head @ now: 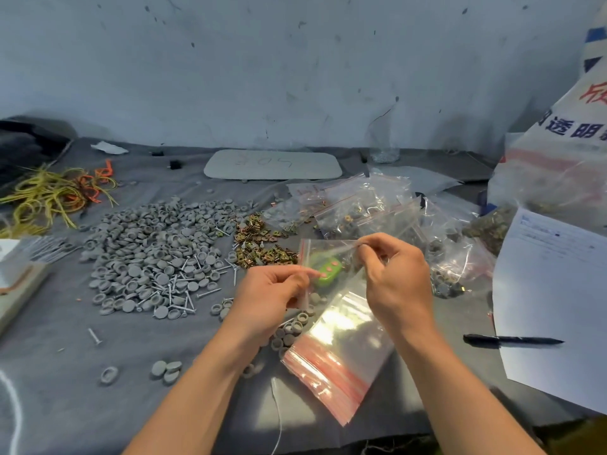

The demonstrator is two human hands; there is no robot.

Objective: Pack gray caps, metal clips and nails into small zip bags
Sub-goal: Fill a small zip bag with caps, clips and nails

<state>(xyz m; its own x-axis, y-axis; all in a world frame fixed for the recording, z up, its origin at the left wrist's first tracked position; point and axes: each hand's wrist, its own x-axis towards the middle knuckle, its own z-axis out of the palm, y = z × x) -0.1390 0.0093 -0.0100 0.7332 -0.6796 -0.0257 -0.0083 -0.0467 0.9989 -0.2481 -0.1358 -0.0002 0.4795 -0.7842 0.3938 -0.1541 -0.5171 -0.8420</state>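
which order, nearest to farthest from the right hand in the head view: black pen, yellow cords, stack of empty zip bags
From the right hand, which pinches a small zip bag:
1. stack of empty zip bags, just below the hand, toward the person.
2. black pen, off to the right, by the paper sheet.
3. yellow cords, far off to the left.

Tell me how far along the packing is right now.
Done: several filled bags lie at the back right. In hand: left hand and right hand pinch one zip bag at its mouth; it looks empty. Left: a big pile of gray caps, metal clips, nails and a stack of unused bags.
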